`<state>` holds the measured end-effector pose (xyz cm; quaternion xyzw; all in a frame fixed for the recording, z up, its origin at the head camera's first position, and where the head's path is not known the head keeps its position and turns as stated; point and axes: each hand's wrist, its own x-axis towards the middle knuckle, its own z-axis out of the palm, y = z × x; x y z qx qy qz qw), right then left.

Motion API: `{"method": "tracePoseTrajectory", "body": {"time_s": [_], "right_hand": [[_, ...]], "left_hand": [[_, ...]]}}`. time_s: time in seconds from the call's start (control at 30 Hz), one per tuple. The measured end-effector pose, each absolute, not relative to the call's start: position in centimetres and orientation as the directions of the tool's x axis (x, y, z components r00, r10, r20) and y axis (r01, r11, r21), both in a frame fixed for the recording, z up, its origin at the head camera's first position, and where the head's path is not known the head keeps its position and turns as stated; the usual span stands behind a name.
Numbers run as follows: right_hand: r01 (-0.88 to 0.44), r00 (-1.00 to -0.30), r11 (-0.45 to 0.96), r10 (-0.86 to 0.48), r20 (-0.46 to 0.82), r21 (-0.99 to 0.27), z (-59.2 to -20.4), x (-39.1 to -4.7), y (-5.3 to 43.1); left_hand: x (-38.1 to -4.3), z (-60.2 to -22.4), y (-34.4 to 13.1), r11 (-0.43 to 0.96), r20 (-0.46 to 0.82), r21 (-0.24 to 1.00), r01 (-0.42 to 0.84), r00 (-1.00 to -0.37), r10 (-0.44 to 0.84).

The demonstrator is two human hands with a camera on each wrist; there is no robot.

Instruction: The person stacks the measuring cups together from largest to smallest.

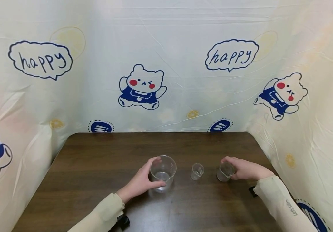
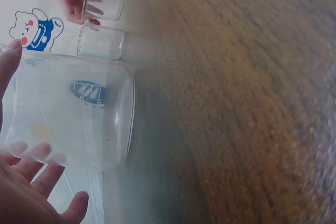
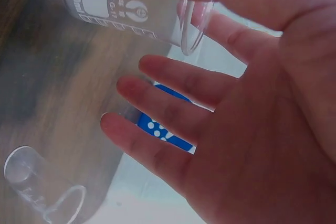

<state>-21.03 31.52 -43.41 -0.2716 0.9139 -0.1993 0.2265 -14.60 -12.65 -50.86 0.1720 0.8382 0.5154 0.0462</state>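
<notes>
In the head view, a large clear glass beaker (image 1: 166, 169) stands upright on the table. My left hand (image 1: 138, 183) holds it from the left, thumb at the near side and fingers at the far side. The left wrist view shows fingertips against the glass of this beaker (image 2: 79, 108). To the right, my right hand (image 1: 249, 169) pinches a medium beaker (image 1: 223, 174) near its rim between thumb and index finger; the other fingers are spread. A 100ml mark is printed on that beaker (image 3: 121, 3). Between the hands stands the smallest beaker (image 1: 197, 172), touched by neither.
The brown wooden table (image 1: 96, 154) has rounded far corners. A pale curtain (image 1: 183, 38) printed with bears and "happy" bubbles hangs behind the table and along both sides. Dark straps or devices (image 1: 122, 221) show at the wrists.
</notes>
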Motion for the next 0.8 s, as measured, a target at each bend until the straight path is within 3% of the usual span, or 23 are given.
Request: {"method": "tracePoseTrajectory", "body": {"time_s": [0.43, 0.8], "right_hand": [[-0.419, -0.734, 0.748, -0.613, -0.293, -0.515, -40.2, -20.1, 30.3], [-0.507, -0.698, 0.7, -0.676, -0.237, -0.503, -38.3, -19.7, 28.6]], "left_hand": [[-14.4, -50.5, -12.7, 0.415, 0.084, 0.881, 0.228, -0.938, 0.337], [-14.5, -50.7, -12.8, 0.398, 0.096, 0.885, 0.243, -0.93, 0.355]]}}
